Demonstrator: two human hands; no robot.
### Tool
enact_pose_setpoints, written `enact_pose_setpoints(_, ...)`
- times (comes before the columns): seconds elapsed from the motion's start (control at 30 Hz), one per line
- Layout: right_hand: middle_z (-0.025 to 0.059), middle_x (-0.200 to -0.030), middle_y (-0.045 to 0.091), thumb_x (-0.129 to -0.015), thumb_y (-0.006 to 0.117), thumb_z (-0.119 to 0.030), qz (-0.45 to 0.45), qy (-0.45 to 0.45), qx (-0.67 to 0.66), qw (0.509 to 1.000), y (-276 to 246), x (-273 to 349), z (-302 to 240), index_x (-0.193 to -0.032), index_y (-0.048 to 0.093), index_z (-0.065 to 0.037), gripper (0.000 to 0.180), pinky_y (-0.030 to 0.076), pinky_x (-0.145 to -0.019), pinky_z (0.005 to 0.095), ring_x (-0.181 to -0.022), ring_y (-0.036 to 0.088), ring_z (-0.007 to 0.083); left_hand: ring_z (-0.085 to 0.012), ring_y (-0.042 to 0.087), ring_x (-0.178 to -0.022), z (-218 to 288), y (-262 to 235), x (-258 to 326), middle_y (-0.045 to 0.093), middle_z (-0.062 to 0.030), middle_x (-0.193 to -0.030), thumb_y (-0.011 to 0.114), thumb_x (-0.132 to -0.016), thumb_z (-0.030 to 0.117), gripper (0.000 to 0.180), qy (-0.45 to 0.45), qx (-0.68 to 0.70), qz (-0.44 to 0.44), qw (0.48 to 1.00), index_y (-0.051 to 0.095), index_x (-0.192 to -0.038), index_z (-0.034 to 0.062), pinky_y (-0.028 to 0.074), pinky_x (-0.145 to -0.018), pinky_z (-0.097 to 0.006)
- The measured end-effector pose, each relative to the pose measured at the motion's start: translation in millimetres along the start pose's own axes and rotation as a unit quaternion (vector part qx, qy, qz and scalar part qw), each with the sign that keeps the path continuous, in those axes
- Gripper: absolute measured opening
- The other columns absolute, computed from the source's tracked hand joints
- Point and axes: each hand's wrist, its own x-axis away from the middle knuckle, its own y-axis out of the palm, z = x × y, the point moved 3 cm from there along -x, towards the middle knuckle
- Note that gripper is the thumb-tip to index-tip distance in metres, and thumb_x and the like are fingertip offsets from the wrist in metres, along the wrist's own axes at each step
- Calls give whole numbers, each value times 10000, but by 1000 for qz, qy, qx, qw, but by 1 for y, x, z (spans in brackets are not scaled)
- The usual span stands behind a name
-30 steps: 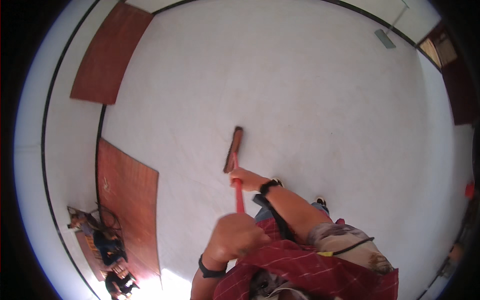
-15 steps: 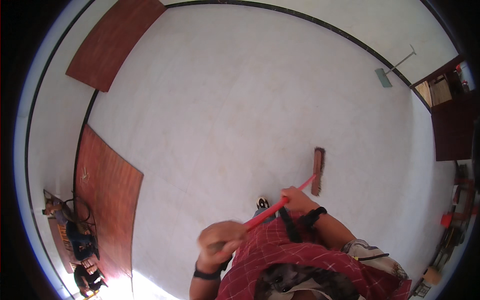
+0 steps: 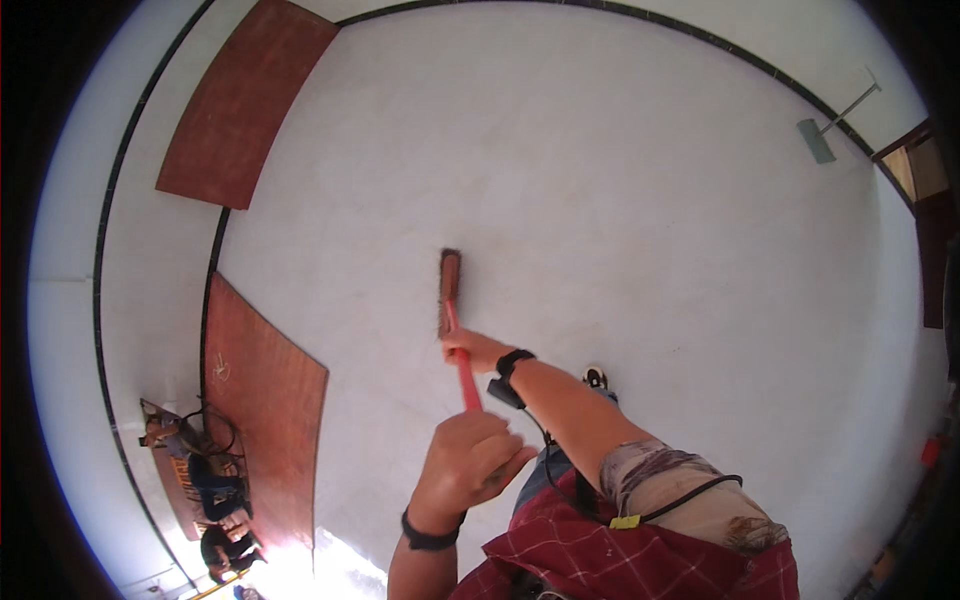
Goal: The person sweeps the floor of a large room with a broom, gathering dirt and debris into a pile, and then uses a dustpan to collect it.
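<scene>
A: What does the room look like?
B: A pale, bare floor [image 3: 620, 200] fills most of the view, edged by a dark line where it meets the white wall [image 3: 70, 330]. Two reddish-brown panels show, one at eleven o'clock [image 3: 245, 100], one at eight o'clock [image 3: 265, 400]. A long-handled squeegee [image 3: 830, 125] leans by the wall at two o'clock.

A: And the hands?
B: Both hold a push broom [image 3: 450, 292] with a red handle [image 3: 465, 375]. The right hand [image 3: 475, 350] has its grip closed low on the handle, near the head; the left hand [image 3: 470, 460] has its grip closed around the upper end.

A: Where is the broom head?
B: On the floor at centre, just beyond the right hand, towards twelve o'clock.
</scene>
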Motion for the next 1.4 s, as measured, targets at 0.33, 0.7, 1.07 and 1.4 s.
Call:
enact_pose_setpoints(0.33, 96, -668, 524, -744, 622, -37, 190, 92, 106, 972, -100, 185, -96, -715, 498, -44, 127, 413, -612, 337, -650, 502, 259, -234, 569, -601, 71, 24, -73, 538, -54, -644, 739, -737, 147, 208, 173, 241, -118, 948, 548, -700, 72, 521, -606, -350)
enact_pose_setpoints(0.7, 138, -751, 601, -743, 603, -73, 257, 295, 305, 868, -110, 357, -100, -737, 557, -62, 48, 439, -661, 430, -757, 551, 357, -242, 627, -838, 13, 85, -49, 656, -126, -883, 645, -792, 10, 83, -115, 465, -104, 872, 623, -871, -5, 496, -755, -345)
enact_pose_setpoints(1.07, 80, -764, 578, -696, 617, -78, 301, 213, 309, 876, -110, 215, -128, -752, 527, -95, 107, 439, -647, 434, -794, 529, 327, -238, 579, -608, 36, -23, -44, 584, -134, -648, 632, -851, 265, 289, -2, 324, 25, 946, 527, -764, 10, 503, -630, -375)
enact_pose_setpoints(1.4, 77, -821, 586, -702, 595, 13, 156, 16, 165, 974, -118, 161, -73, -776, 542, -79, 130, 427, -728, 395, -865, 514, 305, -245, 618, -546, 113, 66, -26, 575, -81, -568, 695, -788, 185, 227, 128, 95, 16, 987, 556, -708, 25, 534, -610, -412)
